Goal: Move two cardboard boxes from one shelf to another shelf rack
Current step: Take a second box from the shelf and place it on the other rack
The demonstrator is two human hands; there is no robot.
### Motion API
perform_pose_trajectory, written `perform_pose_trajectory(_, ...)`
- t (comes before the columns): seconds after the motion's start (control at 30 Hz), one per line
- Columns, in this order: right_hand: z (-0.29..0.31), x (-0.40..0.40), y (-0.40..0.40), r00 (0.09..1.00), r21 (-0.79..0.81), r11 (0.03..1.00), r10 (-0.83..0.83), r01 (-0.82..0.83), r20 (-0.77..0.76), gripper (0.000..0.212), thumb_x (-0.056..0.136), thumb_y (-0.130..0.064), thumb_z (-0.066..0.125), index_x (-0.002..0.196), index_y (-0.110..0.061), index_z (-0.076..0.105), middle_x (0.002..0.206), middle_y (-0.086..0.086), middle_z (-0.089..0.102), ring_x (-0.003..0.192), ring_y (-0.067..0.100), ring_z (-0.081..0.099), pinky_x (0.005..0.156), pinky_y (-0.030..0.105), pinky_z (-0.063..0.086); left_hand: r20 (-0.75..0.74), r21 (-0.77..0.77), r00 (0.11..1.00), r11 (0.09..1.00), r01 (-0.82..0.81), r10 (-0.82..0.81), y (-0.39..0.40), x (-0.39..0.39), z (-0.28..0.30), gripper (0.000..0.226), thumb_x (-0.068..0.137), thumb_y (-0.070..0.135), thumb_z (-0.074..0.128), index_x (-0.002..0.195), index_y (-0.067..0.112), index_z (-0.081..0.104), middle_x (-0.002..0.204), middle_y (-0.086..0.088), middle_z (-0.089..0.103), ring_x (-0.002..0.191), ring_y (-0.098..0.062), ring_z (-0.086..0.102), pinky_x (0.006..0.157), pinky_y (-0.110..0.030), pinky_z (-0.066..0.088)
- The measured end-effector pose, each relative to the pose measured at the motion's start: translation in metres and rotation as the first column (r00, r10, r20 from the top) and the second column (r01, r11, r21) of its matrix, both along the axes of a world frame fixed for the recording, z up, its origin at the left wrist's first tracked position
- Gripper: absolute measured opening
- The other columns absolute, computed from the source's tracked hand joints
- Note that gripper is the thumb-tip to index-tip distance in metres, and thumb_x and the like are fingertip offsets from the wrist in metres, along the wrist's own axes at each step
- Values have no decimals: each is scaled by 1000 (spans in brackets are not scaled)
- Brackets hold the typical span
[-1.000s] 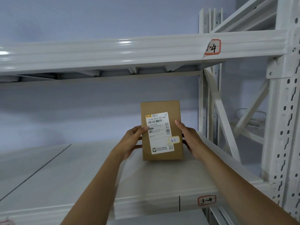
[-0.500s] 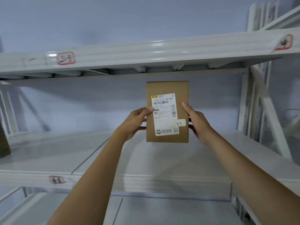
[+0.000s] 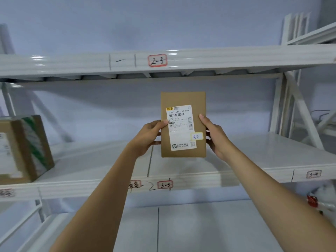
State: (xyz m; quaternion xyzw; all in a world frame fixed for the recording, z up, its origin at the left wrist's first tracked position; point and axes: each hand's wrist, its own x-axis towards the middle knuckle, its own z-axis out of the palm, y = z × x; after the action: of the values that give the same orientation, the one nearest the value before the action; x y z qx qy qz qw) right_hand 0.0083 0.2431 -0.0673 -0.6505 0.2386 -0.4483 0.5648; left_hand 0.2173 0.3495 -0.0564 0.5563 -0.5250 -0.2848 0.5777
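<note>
A small brown cardboard box (image 3: 181, 98) with a white shipping label and a yellow sticker is held upright in the air in front of the middle shelf (image 3: 263, 157). My left hand (image 3: 149, 137) grips its left edge and my right hand (image 3: 216, 137) grips its right edge. A second, larger cardboard box (image 3: 27, 150) with green-striped tape stands at the far left of the same shelf.
The white rack has an upper shelf beam (image 3: 236, 59) tagged 2-3 and a middle beam tagged 3-3 and 3-4. A lower shelf (image 3: 200, 224) lies below. White uprights and braces (image 3: 298, 106) stand at the right, with a red-and-white item (image 3: 316, 200) low right.
The small box was lifted off the shelf near tag 3-4 and carried left, level with tag 3-3. The larger box has come into view at the left.
</note>
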Motion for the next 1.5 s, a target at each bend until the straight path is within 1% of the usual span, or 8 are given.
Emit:
perform_pose_trajectory(0.47, 4, 37, 74, 988, 47, 988, 151, -150, -29, 43, 91, -50, 65, 114, -14, 75, 101, -1, 81, 107, 23, 70, 97, 35, 51, -104, -30, 993, 998, -52, 48, 100, 28, -15, 45, 101, 43, 55, 137, 17, 63, 124, 1, 76, 118, -20, 69, 90, -36, 57)
perform_pose_trajectory(0.67, 4, 52, 93, 967, 63, 967, 249, -246, -49, 42, 91, -45, 69, 120, -15, 73, 115, 0, 78, 119, 22, 65, 108, 39, 46, -143, -46, 988, 997, -69, 62, 132, 42, -19, 44, 101, 39, 56, 137, 15, 62, 121, 4, 77, 112, -11, 71, 91, -34, 57)
perform_pose_trajectory(0.8, 4, 64, 101, 957, 59, 958, 283, -279, -67, 40, 90, -39, 72, 121, -14, 72, 115, 1, 78, 119, 23, 66, 105, 37, 48, -169, -38, 985, 998, -46, 39, 143, 62, -21, 42, 102, 36, 56, 139, 15, 61, 124, 3, 76, 112, -10, 72, 95, -36, 57)
perform_pose_trajectory(1.0, 0, 84, 101, 952, 42, 954, 300, -298, -57, 56, 77, -40, 80, 125, -13, 69, 117, 2, 77, 119, 20, 66, 110, 39, 45, -177, -29, 984, 1000, 9, -14, 142, 92, -22, 43, 101, 29, 58, 142, 17, 57, 132, 0, 72, 122, -15, 67, 109, -42, 50)
perform_pose_trajectory(1.13, -7, 99, 95, 948, 47, 949, 315, -312, -48, 71, 67, -39, 85, 129, -11, 65, 121, 4, 76, 121, 22, 65, 113, 42, 42, -102, 34, 994, 998, 51, -47, 135, 118, -26, 52, 100, 34, 59, 150, 21, 50, 142, 5, 65, 138, -16, 54, 124, -47, 32)
perform_pose_trajectory(1.33, -11, 118, 86, 953, 81, 951, 301, -297, -35, 44, 85, -20, 77, 127, -13, 66, 122, 4, 75, 122, 21, 65, 114, 40, 42, -105, 64, 989, 991, 116, -108, 126, 142, -33, 52, 101, 34, 58, 151, 27, 48, 136, 16, 68, 140, -11, 51, 127, -44, 24)
perform_pose_trajectory(1.4, -13, 120, 83, 952, 88, 951, 302, -298, -48, 43, 85, -19, 77, 127, -13, 65, 123, 4, 75, 123, 21, 64, 114, 39, 41, -93, 65, 985, 987, 150, -143, 125, 144, -34, 63, 94, 40, 66, 153, 26, 46, 137, 16, 67, 139, -10, 51, 127, -41, 25)
perform_pose_trajectory(1.5, -17, 121, 77, 946, 107, 947, 312, -303, -85, 40, 87, -16, 75, 126, -16, 66, 124, 2, 74, 126, 20, 61, 115, 37, 40, -72, 66, 977, 976, 205, -201, 123, 147, -40, 102, 71, 58, 81, 157, 22, 39, 147, 11, 61, 144, -12, 47, 127, -41, 24)
